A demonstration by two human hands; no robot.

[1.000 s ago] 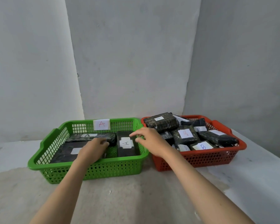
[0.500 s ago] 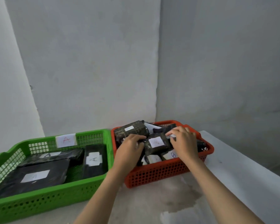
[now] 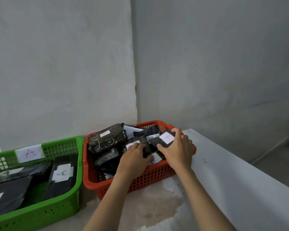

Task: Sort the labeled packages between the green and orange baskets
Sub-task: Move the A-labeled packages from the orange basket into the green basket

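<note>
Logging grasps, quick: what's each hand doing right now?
Left hand: grips a dark package in the orange basket.
Right hand: holds the B-labelled package.

green basket (image 3: pixel 60 212) | orange basket (image 3: pixel 150 177) | black packages (image 3: pixel 107 139), white labels (image 3: pixel 167 137) | grey wall (image 3: pixel 207 64)

Both arms outstretched; left hand (image 3: pixel 135 158) fingers curled, right hand (image 3: pixel 176 150) gripping.
</note>
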